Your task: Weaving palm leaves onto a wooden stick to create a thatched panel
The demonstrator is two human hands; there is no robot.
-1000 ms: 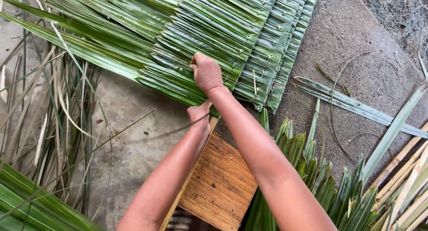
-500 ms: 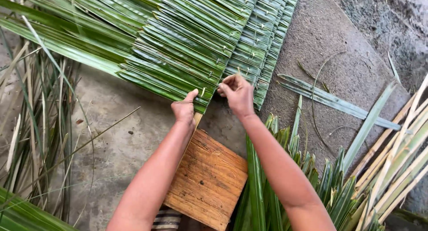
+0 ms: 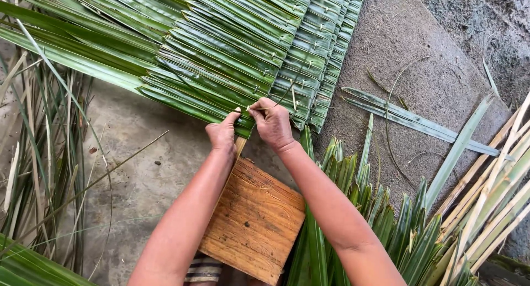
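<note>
A mat of folded green palm leaves [image 3: 221, 48], pinned with thin sticks, lies on the ground across the upper left. My left hand [image 3: 222, 132] pinches the mat's near edge with thumb and fingers. Right beside it, my right hand [image 3: 271, 123] is closed on a thin leaf rib [image 3: 287, 93] that curves up over the mat. The two hands nearly touch at the mat's lower corner. A brown wooden block [image 3: 254, 220] lies under my forearms, with a pale stick running from it to the mat.
A bundle of cut green leaf tips [image 3: 386, 220] lies at the lower right, beside pale stalks [image 3: 497, 192]. Loose leaf strips [image 3: 419, 123] rest on the rough concrete. Dry and green fronds [image 3: 44, 153] spread over the left side.
My right hand has come off the top of the mat down to its near edge, now holding a thin rib beside my left hand. The view has shifted slightly.
</note>
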